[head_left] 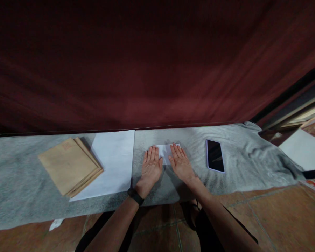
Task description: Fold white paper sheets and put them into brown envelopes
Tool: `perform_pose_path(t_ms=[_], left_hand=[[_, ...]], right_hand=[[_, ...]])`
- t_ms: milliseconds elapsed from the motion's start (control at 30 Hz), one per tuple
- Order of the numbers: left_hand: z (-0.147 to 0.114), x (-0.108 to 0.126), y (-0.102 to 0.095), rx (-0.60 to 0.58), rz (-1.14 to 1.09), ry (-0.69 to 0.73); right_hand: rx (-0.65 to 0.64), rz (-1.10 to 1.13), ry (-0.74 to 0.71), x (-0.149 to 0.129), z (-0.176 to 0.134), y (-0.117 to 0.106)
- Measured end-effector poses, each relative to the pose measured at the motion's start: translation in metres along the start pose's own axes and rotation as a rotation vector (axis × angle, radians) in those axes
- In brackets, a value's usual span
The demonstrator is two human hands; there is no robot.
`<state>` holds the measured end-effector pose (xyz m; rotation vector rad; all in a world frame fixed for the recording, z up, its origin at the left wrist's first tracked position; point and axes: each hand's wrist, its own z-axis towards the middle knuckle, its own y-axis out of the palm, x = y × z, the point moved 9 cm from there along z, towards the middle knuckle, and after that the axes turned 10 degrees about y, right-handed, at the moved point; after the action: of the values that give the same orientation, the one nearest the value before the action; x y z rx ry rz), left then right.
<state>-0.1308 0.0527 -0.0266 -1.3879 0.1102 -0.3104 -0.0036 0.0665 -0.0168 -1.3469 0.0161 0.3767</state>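
Currently, small white paper (164,154): flat on the grey-draped surface (195,136).
Left grip (150,168): palm down, fingers straight, at the paper's left edge.
Right grip (182,167): palm down, fingers slightly spread, over its right end.
Phone (215,156): farther right.

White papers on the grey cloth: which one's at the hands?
The small white paper, with the left hand and right hand flat at its opposite ends. The large white sheet lies further left, partly under the brown paper stack.
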Motion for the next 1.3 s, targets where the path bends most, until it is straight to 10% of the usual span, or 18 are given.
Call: perform_pose_path(t_ms=[200, 867, 1100, 1300], left_hand=[[0.0, 0.007, 0.005, -0.025, -0.015, 0.079], [-0.013, -0.014, -0.008, 0.005, 0.012, -0.015], [-0.018, 0.039, -0.007, 0.041, -0.11, 0.26], [-0.021, 0.04, -0.003, 0.034, -0.112, 0.262]], right_hand=[[-0.036, 0.032, -0.106, -0.027, -0.006, 0.017], [0.03, -0.103, 0.075, 0.04, -0.005, 0.01], [0.0, -0.054, -0.048, 0.006, -0.009, 0.005], [-0.053, -0.018, -0.061, 0.003, -0.013, 0.009]])
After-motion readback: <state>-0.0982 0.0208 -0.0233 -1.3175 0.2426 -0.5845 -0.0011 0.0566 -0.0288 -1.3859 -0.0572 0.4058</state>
